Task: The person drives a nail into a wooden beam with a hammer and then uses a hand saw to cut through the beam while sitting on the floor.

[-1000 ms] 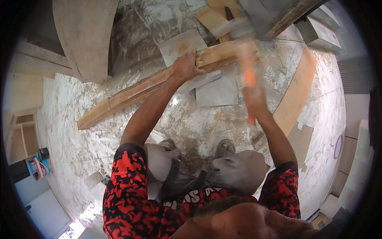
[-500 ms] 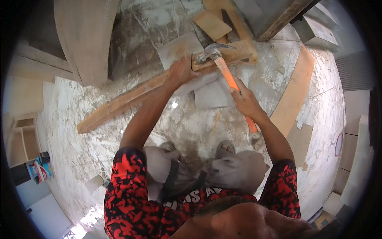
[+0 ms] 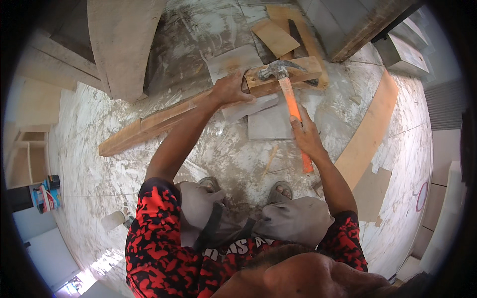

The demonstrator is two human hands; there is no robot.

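Note:
A long wooden beam (image 3: 164,119) lies slantwise over the floor in front of me, its far end up and to the right. My left hand (image 3: 230,89) is closed around the beam near that end, thumb on the near side. In my right hand (image 3: 307,135) is a claw hammer (image 3: 290,102) with an orange handle, gripped about halfway along. The metal head is over the top of the beam, just right of my left hand, claw pointing right. Whether it touches the wood I cannot tell.
Beyond the beam lie thin wood offcuts (image 3: 275,37) and a grey sheet (image 3: 233,61). A long plywood strip (image 3: 368,124) curves along the right. Tall panels (image 3: 121,47) stand at the far left, and a blue container (image 3: 48,194) is at the left. My sandalled feet (image 3: 283,189) are close by.
The hammer has swung slightly, its handle now more upright and its head over the beam. My left hand keeps its hold. The whole view has shifted a little.

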